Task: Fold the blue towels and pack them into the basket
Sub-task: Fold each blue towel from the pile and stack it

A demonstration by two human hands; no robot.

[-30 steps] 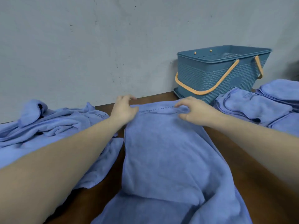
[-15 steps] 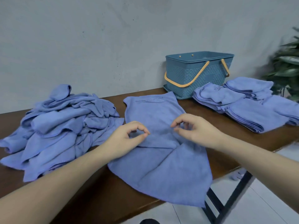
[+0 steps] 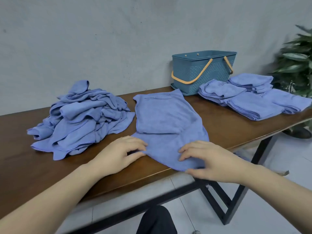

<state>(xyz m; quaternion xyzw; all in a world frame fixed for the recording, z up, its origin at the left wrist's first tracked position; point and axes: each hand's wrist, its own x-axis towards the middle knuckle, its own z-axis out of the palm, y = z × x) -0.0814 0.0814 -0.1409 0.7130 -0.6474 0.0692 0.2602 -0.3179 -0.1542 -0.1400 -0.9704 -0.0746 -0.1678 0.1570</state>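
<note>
A blue towel (image 3: pixel 162 119) lies partly folded along the middle of the brown table (image 3: pixel 33 166), its far layer doubled over the near one. My left hand (image 3: pixel 121 154) pinches the towel's near left corner between fingers and thumb. My right hand (image 3: pixel 207 159) grips the near right edge at the table's front, fingers on top and thumb underneath. The teal basket (image 3: pixel 202 75) with orange handles stands at the back of the table against the wall, beyond the towel. Its inside is hidden from here.
A heap of unfolded blue towels (image 3: pixel 81 119) lies to the left. Folded towel stacks (image 3: pixel 244 98) sit right of the basket. A green plant (image 3: pixel 297 65) stands past the table's right end. My dark-clad knee (image 3: pixel 157 222) shows below the table edge.
My hands moved from the towel's far edge, over its middle, to its near edge. The view pulled back, and the hanging near part now lies on the table.
</note>
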